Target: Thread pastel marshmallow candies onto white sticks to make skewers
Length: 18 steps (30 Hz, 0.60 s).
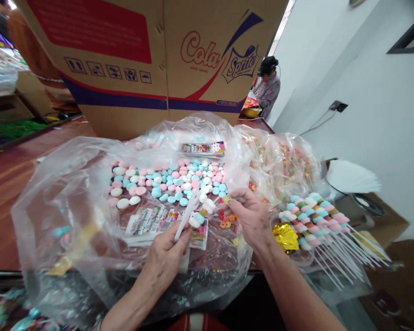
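The left hand [165, 259] pinches a white stick [187, 218] near its lower end, fingers closed tight round it. The stick slants up to the right and carries a few candies [202, 212] — white, blue, pink — threaded near its tip. The right hand [250, 216] sits just right of that tip, thumb and forefinger narrowed on a small ring candy [227, 199] right at the stick's end.

Taking the stick as the mark: behind it lies a heap of pastel discs [169, 181] on an opened clear bag [69, 202], pink, blue and white mixed. Just below its tip, loose ring sweets [226, 219] in red and orange sit by the right hand. Under the stick lie printed cards [148, 223]; another bundle of cards [203, 148] rests beyond the heap. To the right, past the right hand, finished skewers [317, 220] lie fanned side by side, next to gold foil [285, 236]. Far behind stands a big carton [158, 59] — and right of it, well apart, another person [267, 89].
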Available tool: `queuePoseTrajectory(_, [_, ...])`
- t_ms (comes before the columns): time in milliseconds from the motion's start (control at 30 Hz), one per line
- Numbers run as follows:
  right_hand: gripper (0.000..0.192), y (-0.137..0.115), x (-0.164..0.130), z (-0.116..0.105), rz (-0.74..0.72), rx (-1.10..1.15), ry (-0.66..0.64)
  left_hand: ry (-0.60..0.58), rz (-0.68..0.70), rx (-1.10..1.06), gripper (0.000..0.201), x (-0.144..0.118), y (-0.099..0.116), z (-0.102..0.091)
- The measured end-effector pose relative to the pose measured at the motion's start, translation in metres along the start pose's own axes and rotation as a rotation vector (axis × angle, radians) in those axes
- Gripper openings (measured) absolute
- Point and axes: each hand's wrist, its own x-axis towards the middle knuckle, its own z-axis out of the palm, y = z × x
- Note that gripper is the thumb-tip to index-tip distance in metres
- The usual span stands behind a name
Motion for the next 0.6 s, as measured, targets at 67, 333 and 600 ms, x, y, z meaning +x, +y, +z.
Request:
queuePoseTrajectory(67, [0.022,-0.001,0.009,0.005,0.035,0.149,0.025,-0.038,0.029,0.037,0.027,-0.001,0.003,-0.001])
queuePoseTrajectory(333, [0.019,0.006,0.013,0.012,0.054,0.259,-0.036,-0.015,0.019,0.023,0.026,-0.001,0.004,-0.003])
queuePoseTrajectory(600, [0.015,0.01,0.016,0.011,0.045,0.255,-0.071,-0.02,-0.005,0.017,0.028,-0.002,0.01,-0.002])
